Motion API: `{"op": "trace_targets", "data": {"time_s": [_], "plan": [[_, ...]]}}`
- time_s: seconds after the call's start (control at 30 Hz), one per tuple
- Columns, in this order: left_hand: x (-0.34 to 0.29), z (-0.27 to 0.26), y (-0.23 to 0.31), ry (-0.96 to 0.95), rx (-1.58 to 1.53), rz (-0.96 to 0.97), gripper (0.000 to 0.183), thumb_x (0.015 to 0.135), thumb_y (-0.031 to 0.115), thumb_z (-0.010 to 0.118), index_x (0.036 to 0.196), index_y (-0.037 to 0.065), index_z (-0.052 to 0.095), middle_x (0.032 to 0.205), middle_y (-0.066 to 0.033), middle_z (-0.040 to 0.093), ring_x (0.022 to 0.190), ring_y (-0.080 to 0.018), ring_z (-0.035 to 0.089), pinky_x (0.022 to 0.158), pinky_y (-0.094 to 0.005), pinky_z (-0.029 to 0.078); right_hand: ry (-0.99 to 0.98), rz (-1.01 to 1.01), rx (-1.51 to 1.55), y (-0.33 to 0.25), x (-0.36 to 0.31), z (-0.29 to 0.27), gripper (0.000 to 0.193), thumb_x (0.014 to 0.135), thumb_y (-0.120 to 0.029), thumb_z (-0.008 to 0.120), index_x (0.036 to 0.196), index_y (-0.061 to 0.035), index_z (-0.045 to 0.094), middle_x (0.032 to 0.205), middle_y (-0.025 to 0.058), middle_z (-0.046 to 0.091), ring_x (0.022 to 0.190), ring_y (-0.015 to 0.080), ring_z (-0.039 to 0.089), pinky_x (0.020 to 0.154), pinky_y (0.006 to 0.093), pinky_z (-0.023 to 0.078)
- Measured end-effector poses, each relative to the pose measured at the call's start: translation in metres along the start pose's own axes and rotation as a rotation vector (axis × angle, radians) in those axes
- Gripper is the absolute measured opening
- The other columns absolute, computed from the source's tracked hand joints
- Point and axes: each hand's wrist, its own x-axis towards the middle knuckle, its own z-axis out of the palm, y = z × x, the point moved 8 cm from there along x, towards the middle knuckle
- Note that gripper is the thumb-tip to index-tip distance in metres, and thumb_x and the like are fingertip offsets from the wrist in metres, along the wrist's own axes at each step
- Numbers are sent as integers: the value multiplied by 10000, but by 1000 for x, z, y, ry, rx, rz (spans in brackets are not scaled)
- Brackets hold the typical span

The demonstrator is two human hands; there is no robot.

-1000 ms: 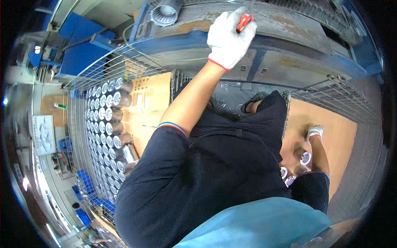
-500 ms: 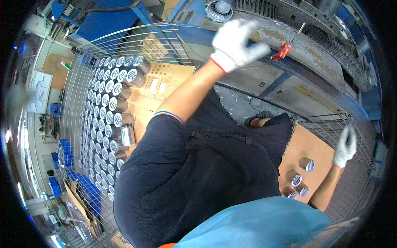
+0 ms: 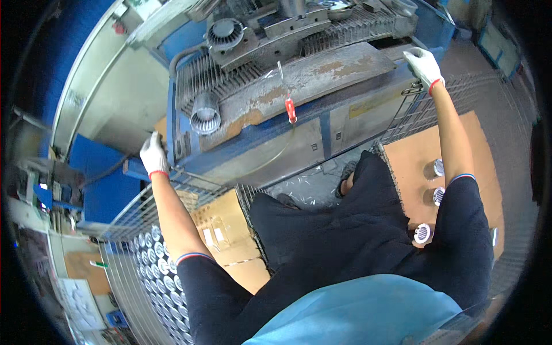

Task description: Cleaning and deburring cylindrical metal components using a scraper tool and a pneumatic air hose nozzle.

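**Slotted metal cylinder on the bench, gloved hands well apart**

Head view: grey slotted cylinder [image 3: 205, 114] sits at the left front of the worn bench [image 3: 322, 77], apparently on its side. Looks like metal: stiff, probably weighty for its size. Smooth barrel may slip in a glove; fins look the weak spot. Best hold, I'd say: around the barrel, fingers off the fins.

Looks: dull grey barrel, ring of narrow slots at the end facing the wearer. Red-handled tool [image 3: 290, 109] lies across the bench's front edge, well right of it.

Left hand [image 3: 153, 156], white glove, is near the bench's left end, fingers bunched; can't tell from here if it grips anything. Right hand [image 3: 424, 66] is at the bench's right end, fingers curled; contact unclear, can't tell either. More slotted cylinders [image 3: 422, 233] stand on cardboard [image 3: 405, 156] at right.
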Motion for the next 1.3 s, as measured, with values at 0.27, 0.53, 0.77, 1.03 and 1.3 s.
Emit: {"op": "trace_targets", "data": {"time_s": [0.27, 0.53, 0.77, 1.03, 1.3], "plan": [[-1, -10, -51, -43, -188, -451, 366, 1040, 405, 632, 970, 62, 739, 694, 8, 647, 519, -89, 525, 457, -253, 364, -66, 12, -5, -10, -9, 2, 365, 994, -331, 704, 1139, 2, 748, 863, 24, 718, 706, 95, 584, 655, 287, 478], [18, -12, -54, -55, -220, -327, 307, 1000, 342, 665, 1024, 45, 737, 730, -64, 671, 531, -138, 585, 478, -285, 401, -84, 90, -34, 12, 9, 3, 513, 986, -407, 734, 1291, 6, 722, 837, 10, 692, 667, 73, 539, 605, 260, 426], [17, -16, -74, -136, -401, -483, 379, 997, 418, 628, 904, 55, 684, 674, -36, 649, 473, -134, 526, 433, -253, 402, -78, 17, 1, 25, 24, 17, 408, 1012, -371, 701, 1202, -11, 725, 713, -46, 584, 570, 51, 456, 512, 266, 345], [-15, -8, -18, 26, -499, -346, 735, 975, 281, 644, 1557, 118, 224, 1407, -233, 531, 1087, -416, 668, 748, -515, 626, -47, -60, -109, 10, 7, 5, 412, 997, -393, 693, 1159, -19, 751, 831, 13, 698, 670, 80, 561, 603, 277, 450], [13, -23, -69, -62, -330, -477, 301, 1023, 376, 599, 1034, 81, 658, 783, -63, 662, 553, -160, 588, 462, -274, 450, -58, -24, -40, -3, -1, 8, 356, 1005, -358, 682, 1104, -23, 754, 750, 0, 647, 651, 82, 529, 588, 284, 421]]}}
